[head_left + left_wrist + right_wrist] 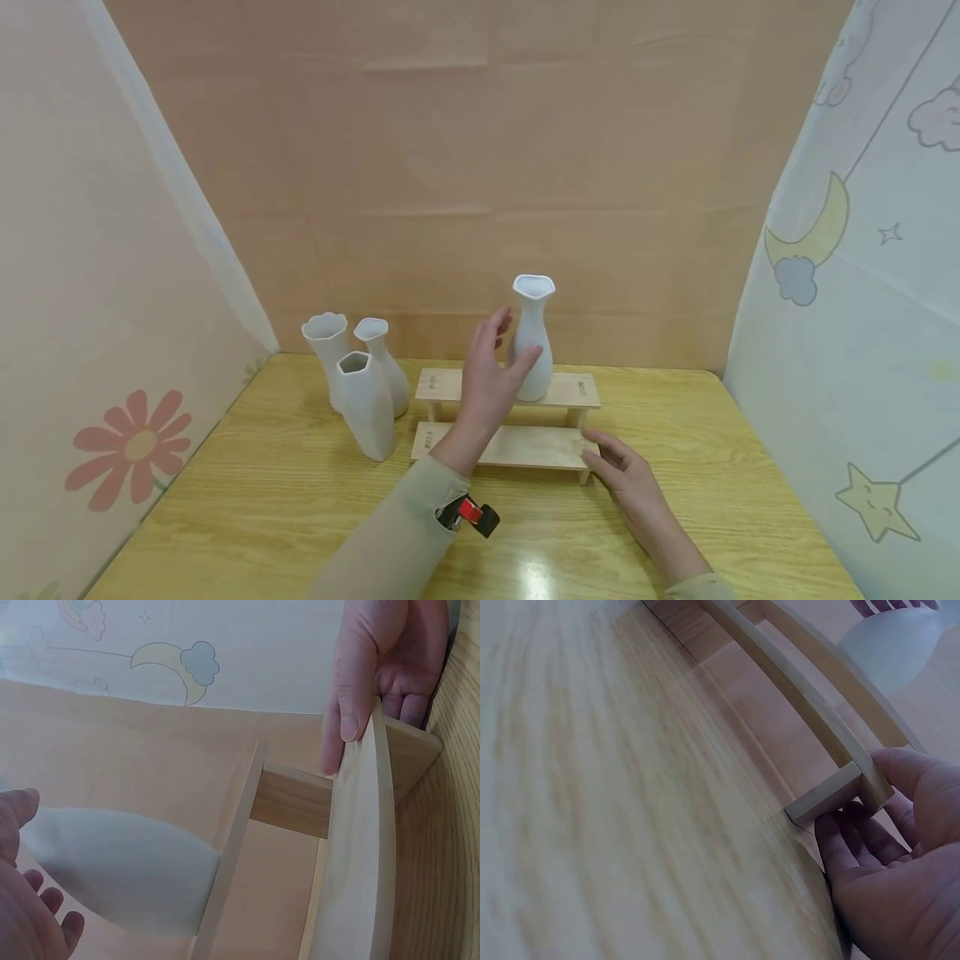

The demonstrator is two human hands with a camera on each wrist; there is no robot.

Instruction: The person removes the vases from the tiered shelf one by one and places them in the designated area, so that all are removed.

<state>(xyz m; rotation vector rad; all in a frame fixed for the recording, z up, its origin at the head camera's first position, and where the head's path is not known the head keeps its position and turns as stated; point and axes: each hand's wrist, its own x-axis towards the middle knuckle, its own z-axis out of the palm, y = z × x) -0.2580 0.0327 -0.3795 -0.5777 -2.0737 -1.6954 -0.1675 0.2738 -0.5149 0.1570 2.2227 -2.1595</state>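
A white vase with a narrow neck and wavy rim stands upright on the upper step of a two-tier wooden stand. My left hand is at the vase's left side, thumb in front of it and fingers spread. In the left wrist view the left hand is around the vase's narrower part, with no firm grip visible. At the stand's right end, my right hand holds the lower step, thumb on the board and fingers curled at the end support, as the right wrist view shows.
Left of the stand, three white vases stand close together: one with a scalloped rim, one with a narrow neck and a faceted one in front. All rest on a wood-grain table with cloth walls around it.
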